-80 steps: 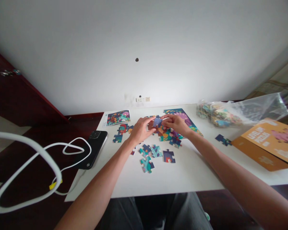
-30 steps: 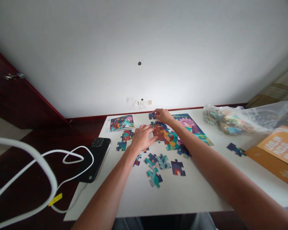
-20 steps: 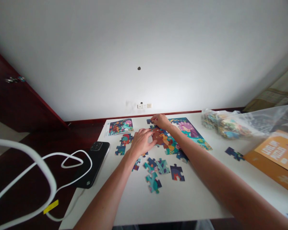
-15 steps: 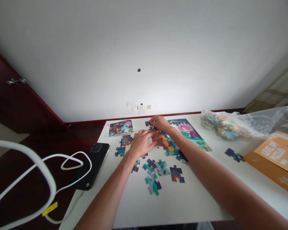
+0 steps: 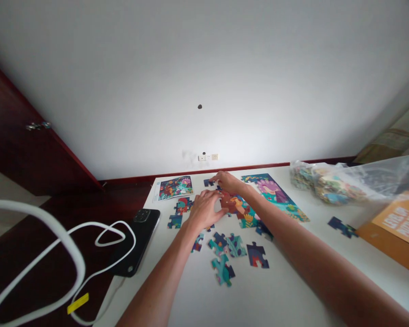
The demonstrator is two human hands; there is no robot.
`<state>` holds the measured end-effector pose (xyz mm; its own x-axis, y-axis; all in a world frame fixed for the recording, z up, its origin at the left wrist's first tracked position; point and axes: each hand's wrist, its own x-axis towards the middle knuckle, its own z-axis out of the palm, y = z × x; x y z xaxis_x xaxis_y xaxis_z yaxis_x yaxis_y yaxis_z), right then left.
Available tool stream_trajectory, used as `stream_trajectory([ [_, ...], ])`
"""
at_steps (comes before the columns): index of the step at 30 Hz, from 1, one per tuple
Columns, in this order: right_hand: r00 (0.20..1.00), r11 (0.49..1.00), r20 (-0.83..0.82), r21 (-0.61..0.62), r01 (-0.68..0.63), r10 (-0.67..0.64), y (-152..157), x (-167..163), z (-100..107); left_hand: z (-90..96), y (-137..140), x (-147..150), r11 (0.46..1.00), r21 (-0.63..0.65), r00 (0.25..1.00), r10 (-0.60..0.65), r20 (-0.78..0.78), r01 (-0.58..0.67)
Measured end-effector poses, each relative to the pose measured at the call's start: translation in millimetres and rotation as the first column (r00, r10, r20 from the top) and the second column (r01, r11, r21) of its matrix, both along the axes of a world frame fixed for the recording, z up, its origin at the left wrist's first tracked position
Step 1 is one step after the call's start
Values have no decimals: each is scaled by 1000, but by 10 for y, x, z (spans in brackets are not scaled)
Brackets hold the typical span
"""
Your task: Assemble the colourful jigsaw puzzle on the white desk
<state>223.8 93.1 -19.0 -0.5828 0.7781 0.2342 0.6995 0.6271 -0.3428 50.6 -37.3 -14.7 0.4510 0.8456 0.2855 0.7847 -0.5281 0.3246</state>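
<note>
Here we press our left hand [image 5: 204,210], fingers spread flat, on the glossy joined puzzle section [image 5: 245,210] mid-table. Our right hand [image 5: 229,180] pinches a dark knobbed piece [image 5: 209,183] at its far edge. The orange cardboard box [image 5: 400,227] reads "PUZZLES".

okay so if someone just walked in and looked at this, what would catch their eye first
Two bare hands meet over a colourful half-built puzzle at the far middle of the white table: the left hand lies flat on it, the right hand fingers its far edge. Loose pieces lie nearer, and a white cable loops by a black phone at the left.
</note>
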Motion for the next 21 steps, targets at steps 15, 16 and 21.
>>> stream_trajectory([
  [15, 996, 998, 88, -60, 8, -2, -112, -25, 178, 43, 28, -26, 999, 40, 1000, -6, 21, 5],
  [16, 996, 996, 83, -84, 27, -20, -107, 3, 203, 50, 53, -55, 998, 60, 999, 32, 42, -34],
  [21, 990, 987, 127, -136, 81, -63, -76, 143, 313, 18, 172, -234, 962, 90, 965, 250, 76, -256],
])
